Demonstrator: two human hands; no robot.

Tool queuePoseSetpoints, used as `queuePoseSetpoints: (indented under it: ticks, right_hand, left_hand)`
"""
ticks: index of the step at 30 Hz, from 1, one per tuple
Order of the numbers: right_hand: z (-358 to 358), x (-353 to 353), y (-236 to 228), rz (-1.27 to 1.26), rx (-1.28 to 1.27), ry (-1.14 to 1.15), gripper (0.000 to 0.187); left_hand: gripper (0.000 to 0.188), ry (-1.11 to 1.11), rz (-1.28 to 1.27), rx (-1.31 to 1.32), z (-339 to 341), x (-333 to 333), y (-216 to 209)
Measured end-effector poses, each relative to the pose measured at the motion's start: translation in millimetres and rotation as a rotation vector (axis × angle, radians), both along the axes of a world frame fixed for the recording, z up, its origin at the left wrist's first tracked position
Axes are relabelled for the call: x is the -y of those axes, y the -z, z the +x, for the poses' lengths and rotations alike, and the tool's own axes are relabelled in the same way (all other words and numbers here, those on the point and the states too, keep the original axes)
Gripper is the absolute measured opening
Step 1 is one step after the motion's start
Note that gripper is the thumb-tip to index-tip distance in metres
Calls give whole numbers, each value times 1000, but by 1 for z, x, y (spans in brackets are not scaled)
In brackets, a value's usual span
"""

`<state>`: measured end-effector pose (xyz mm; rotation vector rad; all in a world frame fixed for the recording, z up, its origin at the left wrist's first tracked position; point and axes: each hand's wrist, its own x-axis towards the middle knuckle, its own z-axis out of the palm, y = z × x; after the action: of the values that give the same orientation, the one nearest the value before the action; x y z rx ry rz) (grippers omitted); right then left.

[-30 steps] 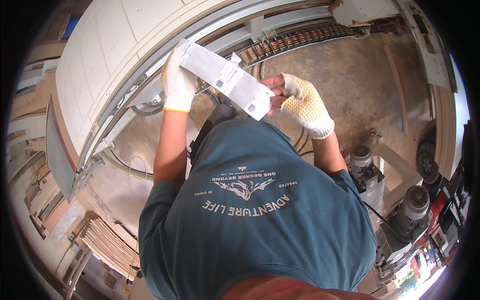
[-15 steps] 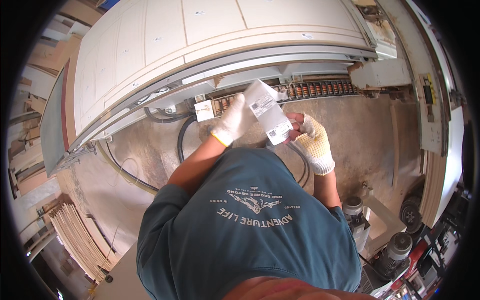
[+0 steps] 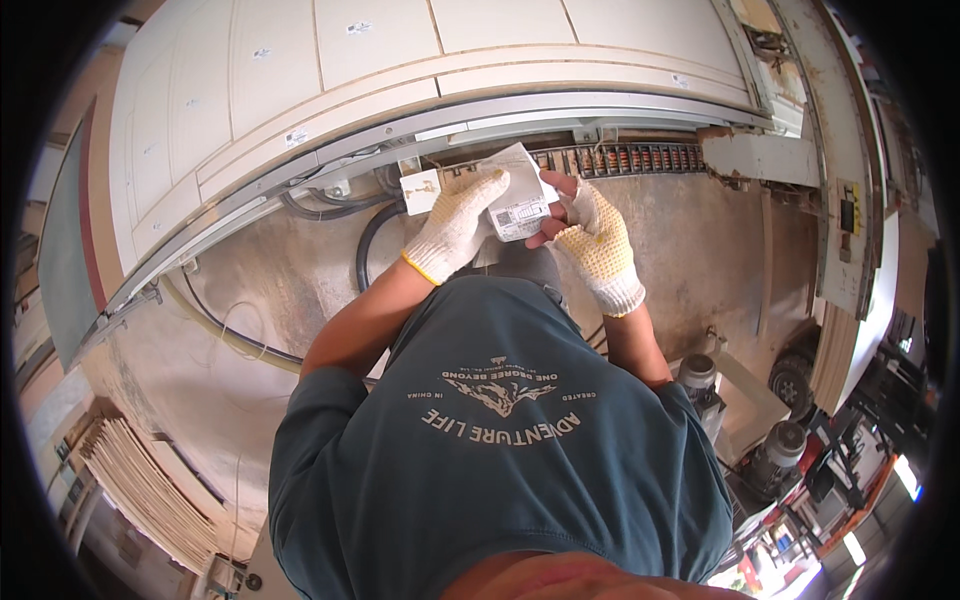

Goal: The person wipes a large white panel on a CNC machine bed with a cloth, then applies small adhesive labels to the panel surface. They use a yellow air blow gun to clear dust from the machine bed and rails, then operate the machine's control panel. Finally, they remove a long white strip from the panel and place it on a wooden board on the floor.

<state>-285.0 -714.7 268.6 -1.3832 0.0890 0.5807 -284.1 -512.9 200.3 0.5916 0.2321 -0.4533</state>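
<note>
A strip of white printed labels (image 3: 519, 217) is held between my two hands in front of my torso, its upper part bent over and blank. My left hand (image 3: 455, 222), in a pale knit glove with a yellow cuff edge, is closed on the strip's left side with the thumb lying over it. On the other side, my right hand (image 3: 598, 245) pinches the strip's right edge. Its glove has yellow dots, and bare fingertips stick out. The fingers behind the strip are hidden.
Just beyond my hands runs the metal edge of a machine bed (image 3: 420, 115) carrying white panels (image 3: 380, 40) with small labels. A cable chain (image 3: 640, 160) and black hoses (image 3: 366, 250) lie below it. Motors (image 3: 780, 445) stand at the right, stacked thin boards (image 3: 150, 495) at lower left.
The label strip has been drawn in and folded shorter between my hands. My left hand has come over its face, and my right hand has shifted slightly up and left. The view has turned a little.
</note>
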Motion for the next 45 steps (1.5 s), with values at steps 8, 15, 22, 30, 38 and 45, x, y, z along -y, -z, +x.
queuePoseSetpoints:
  ticks: [8, 15, 22, 30, 38, 45]
  right_hand:
    - [13, -35, -44, -18, -19, -71, 52]
    - [27, -34, -50, 34, 30, -185, 53]
    - [32, -32, -47, 22, 38, -240, 57]
    - [33, -31, -49, 6, -16, -214, 57]
    - [30, -34, -50, 29, -3, -143, 54]
    - [31, -34, -43, -44, -17, -200, 56]
  left_hand:
    - [34, -94, 353, 106, 12, -32, -45]
    - [34, -148, 322, 73, 14, -40, -61]
    - [34, -171, 345, 69, 15, -42, -56]
    - [32, -147, 499, 112, 17, -43, -43]
    - [32, -159, 442, 112, 19, -40, -42]
    - [34, -135, 522, 151, 20, -45, -47]
